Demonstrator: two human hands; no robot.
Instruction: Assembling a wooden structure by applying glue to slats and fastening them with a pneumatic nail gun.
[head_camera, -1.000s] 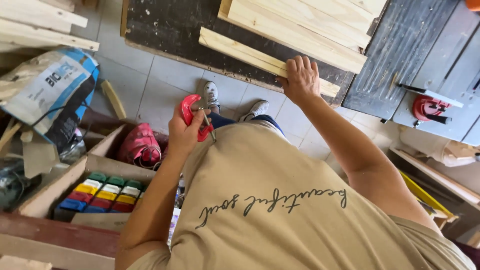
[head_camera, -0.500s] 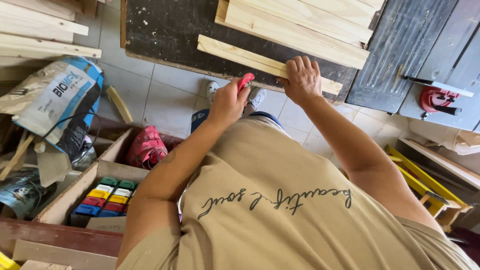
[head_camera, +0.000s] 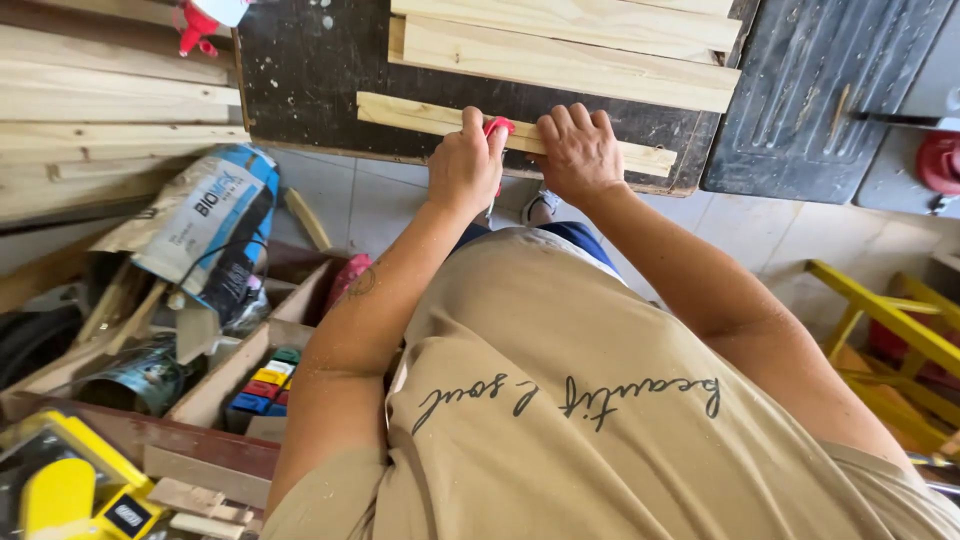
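Observation:
A narrow light wood strip (head_camera: 410, 113) lies along the front of a dark worktop (head_camera: 300, 80). My left hand (head_camera: 463, 165) is shut on a small red tool (head_camera: 497, 127) and holds it against the strip's near edge. My right hand (head_camera: 578, 150) presses flat on the strip just to the right of the red tool. Both forearms reach out over my tan shirt.
Wider planks (head_camera: 570, 65) lie further back on the worktop. More boards (head_camera: 110, 100) are stacked at left. On the tiled floor sit a crumpled bag (head_camera: 200, 225), a wooden box of coloured items (head_camera: 265, 380), a yellow tool (head_camera: 60, 490) and a yellow frame (head_camera: 890, 320).
My left hand rose from waist height with the red tool and reached the wood strip beside my right hand. The view tilted toward the worktop.

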